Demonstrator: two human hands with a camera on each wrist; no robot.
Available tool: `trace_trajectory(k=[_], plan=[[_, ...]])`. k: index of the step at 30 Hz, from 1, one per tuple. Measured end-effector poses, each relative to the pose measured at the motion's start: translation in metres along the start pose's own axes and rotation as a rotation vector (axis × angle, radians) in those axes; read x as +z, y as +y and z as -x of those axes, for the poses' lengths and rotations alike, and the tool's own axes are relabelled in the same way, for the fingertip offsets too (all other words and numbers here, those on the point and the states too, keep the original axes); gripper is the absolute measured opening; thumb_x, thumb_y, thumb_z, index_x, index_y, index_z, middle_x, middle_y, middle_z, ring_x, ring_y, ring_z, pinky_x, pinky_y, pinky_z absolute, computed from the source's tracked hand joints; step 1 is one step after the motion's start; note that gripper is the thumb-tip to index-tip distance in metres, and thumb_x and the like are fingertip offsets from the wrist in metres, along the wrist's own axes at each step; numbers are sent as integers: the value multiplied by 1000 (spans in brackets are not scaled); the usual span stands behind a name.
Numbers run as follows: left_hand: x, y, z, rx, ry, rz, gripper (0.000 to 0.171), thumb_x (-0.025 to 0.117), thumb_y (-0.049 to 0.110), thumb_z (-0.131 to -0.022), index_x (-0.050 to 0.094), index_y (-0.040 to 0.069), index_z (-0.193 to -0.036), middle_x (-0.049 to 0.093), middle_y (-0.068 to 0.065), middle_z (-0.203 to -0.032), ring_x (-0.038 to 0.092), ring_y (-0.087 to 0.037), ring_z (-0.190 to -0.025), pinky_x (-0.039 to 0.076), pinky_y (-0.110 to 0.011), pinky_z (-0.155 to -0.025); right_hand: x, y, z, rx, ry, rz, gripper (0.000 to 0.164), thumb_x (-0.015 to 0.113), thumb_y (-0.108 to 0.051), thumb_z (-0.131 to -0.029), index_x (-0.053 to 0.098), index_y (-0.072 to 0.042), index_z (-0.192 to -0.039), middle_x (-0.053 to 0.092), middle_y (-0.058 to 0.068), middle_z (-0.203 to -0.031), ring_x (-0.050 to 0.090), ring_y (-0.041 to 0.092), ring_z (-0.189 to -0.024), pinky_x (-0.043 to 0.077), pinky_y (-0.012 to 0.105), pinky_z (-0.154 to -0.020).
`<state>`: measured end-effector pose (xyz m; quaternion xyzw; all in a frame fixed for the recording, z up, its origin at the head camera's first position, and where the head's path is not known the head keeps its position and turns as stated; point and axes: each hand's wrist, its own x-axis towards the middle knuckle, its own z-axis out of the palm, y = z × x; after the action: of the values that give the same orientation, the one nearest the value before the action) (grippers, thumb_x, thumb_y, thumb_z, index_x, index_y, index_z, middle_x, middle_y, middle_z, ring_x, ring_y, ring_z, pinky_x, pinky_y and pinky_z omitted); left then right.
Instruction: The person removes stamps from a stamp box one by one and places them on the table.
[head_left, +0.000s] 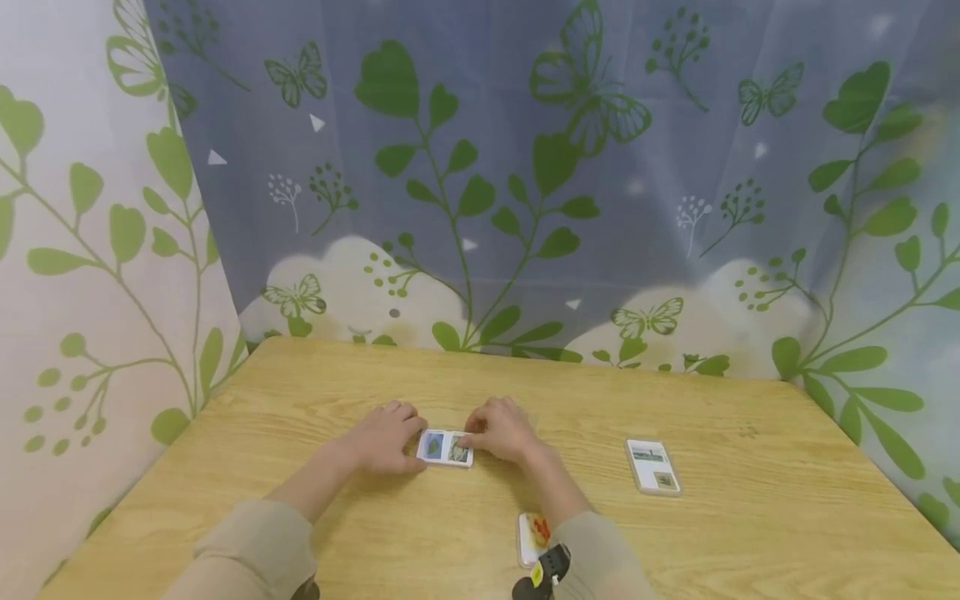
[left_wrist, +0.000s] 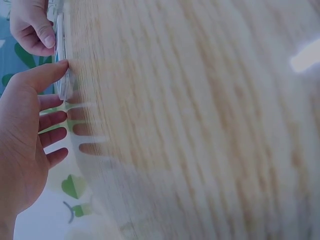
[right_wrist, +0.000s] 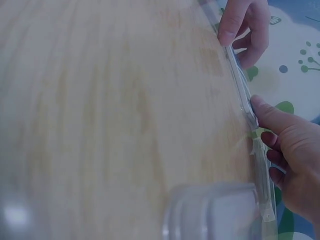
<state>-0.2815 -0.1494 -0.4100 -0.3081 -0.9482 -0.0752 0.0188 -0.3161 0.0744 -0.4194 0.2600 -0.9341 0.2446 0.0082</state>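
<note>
Left hand (head_left: pixel 384 439) and right hand (head_left: pixel 506 430) clamp the card stack (head_left: pixel 445 450), seemingly mid-handling, the second stack (head_left: pixel 654 468) right of it untouched.

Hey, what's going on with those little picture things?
Someone's left hand and right hand are holding opposite ends of one card, which lies flat on the table. A second card lies off to the right. A third card is nearer the person, partly hidden by the right sleeve.

Soft shadows, white glare on tabletop (left_wrist: pixel 200 150)
</note>
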Motion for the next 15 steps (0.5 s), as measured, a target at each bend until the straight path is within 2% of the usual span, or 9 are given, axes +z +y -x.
trace_trajectory(k=[9,15], plan=[[-1,-1,-1,5,-7,-16,55,65,43,-78,58,5,-117,53,-6,-108,46,-21,-96,40,-40,-84,-1,0,-3,-4,16,-1,21,75,-35,-75,70,-16,-82,55,-7,-83,43,15,-82,36,32,-74],[1,-3,-3,7,-17,-46,57,64,45,-78,58,4,-118,53,-7,-110,45,-23,-99,40,-41,-85,-1,2,-2,-12,40,-57,10,73,-24,-78,70,-14,-79,56,-4,-83,44,15,-83,37,33,-75]])
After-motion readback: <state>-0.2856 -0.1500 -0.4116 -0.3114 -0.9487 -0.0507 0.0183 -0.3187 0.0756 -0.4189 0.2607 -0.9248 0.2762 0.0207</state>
